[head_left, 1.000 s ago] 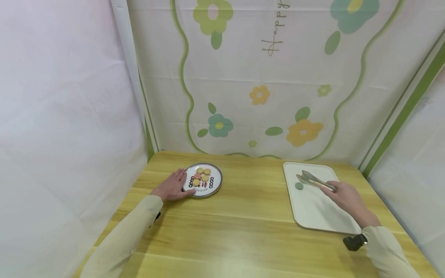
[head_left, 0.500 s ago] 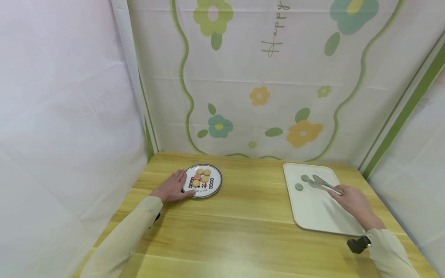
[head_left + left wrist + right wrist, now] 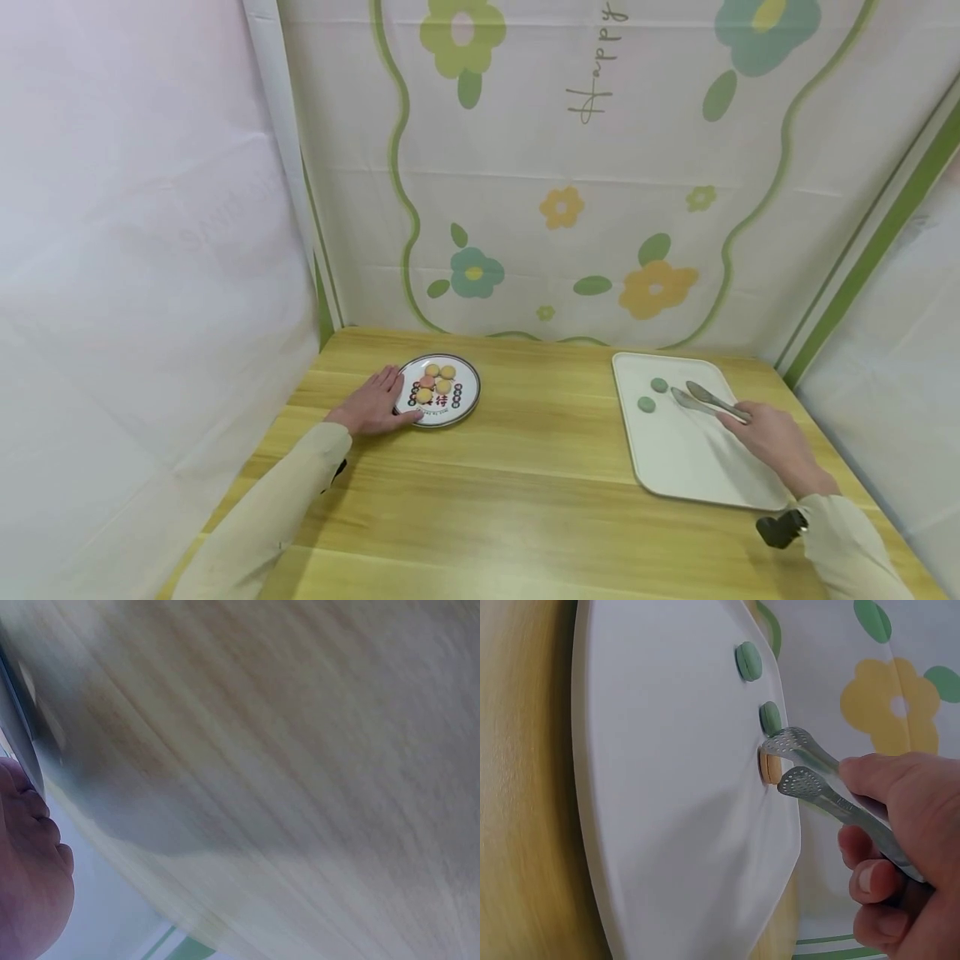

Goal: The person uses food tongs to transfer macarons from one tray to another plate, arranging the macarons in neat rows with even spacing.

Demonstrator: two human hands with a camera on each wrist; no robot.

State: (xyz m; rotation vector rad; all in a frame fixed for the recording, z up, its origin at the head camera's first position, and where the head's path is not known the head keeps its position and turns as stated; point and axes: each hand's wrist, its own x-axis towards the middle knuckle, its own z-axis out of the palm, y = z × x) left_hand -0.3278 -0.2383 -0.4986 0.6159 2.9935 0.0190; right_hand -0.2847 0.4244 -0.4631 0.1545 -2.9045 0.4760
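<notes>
My right hand [image 3: 772, 442] grips metal tongs [image 3: 714, 397] over the white tray [image 3: 675, 467]. The tongs' perforated tips stand apart, close around an orange-tan macaron [image 3: 770, 768] in the right wrist view. Two green macarons, one nearer the tray's middle [image 3: 748, 661] and one right by the tips [image 3: 770, 718], lie on the tray. On the left, my left hand [image 3: 372, 404] rests with extended fingers at the rim of a round white plate [image 3: 467, 375]. That plate bears a pink macaron [image 3: 427, 382] and several yellow ones [image 3: 443, 387]. Only the hand's edge [image 3: 34, 877] shows in the left wrist view.
Both the plate and the tray stand on a wood-grain table [image 3: 525, 467], the tray at the right. A flower-printed cloth [image 3: 517, 208] hangs behind the table's back edge, and a pale cloth [image 3: 150, 292] hangs at the left.
The tongs have moved right and slightly toward me, away from the farther green macaron, which now shows fully on the tray. My left hand and the plate have stayed put.
</notes>
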